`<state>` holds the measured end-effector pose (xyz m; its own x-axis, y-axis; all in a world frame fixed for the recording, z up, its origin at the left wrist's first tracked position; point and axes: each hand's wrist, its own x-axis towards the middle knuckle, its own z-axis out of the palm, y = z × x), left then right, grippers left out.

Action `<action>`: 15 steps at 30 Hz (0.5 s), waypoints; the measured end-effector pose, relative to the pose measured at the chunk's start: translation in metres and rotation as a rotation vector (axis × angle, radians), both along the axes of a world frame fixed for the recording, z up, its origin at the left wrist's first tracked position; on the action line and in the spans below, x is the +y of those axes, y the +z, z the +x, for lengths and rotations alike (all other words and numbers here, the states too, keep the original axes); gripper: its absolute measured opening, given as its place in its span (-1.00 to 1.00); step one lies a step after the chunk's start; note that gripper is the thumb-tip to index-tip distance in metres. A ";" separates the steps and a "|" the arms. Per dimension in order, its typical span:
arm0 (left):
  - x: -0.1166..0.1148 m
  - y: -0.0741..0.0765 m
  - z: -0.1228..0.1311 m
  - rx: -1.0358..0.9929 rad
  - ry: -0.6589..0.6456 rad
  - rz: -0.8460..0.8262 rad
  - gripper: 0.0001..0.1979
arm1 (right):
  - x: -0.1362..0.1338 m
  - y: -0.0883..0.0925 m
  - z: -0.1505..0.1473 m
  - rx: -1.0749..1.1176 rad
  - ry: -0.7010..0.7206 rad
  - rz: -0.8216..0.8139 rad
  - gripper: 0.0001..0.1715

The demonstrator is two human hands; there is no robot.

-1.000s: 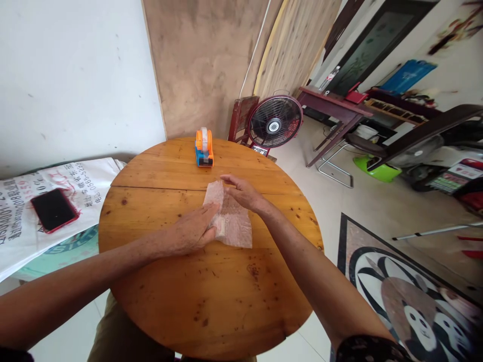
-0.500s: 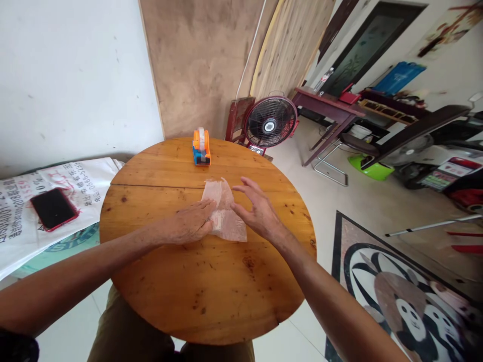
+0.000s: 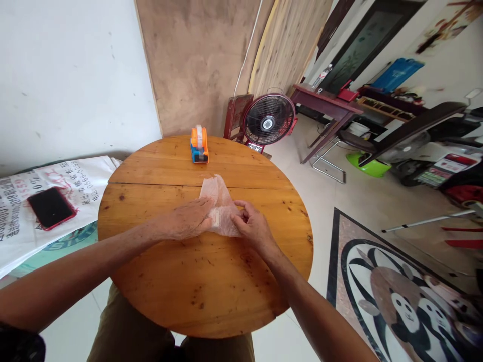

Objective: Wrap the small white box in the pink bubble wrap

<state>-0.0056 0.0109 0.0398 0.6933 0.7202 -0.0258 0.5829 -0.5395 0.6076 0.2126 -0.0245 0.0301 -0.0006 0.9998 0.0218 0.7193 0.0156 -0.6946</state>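
Note:
A crumpled, translucent sheet of what looks like bubble wrap (image 3: 222, 197) lies on the round wooden table (image 3: 181, 281). Beneath or within it, a small pale block-like shape (image 3: 216, 219) shows between my hands; I cannot make out what it is. My left hand (image 3: 190, 217) rests flat across the sheet's left part, fingers stretched out together. On the other side, my right hand (image 3: 252, 224) has its thumb and fingers closed on the sheet's right edge.
An orange and blue tape dispenser (image 3: 199, 145) holding a roll of tape stands near the table's far edge. Left of the table, a phone (image 3: 52, 208) lies on white printed sacks (image 3: 90, 176). A fan (image 3: 268, 120) stands behind the table, by a wooden chair (image 3: 234, 118).
My right hand, open above the sheet before, has come down and closed on its right edge, lifting it slightly. My left hand stays pressed on the sheet.

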 end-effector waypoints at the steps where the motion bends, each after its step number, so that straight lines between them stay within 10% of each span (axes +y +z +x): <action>1: 0.000 -0.001 0.000 0.017 0.006 0.007 -0.71 | 0.001 -0.001 -0.002 0.030 0.000 0.021 -0.47; 15: 0.001 0.001 0.006 0.080 0.035 0.017 -0.80 | 0.008 0.019 -0.032 0.030 0.017 0.064 -0.43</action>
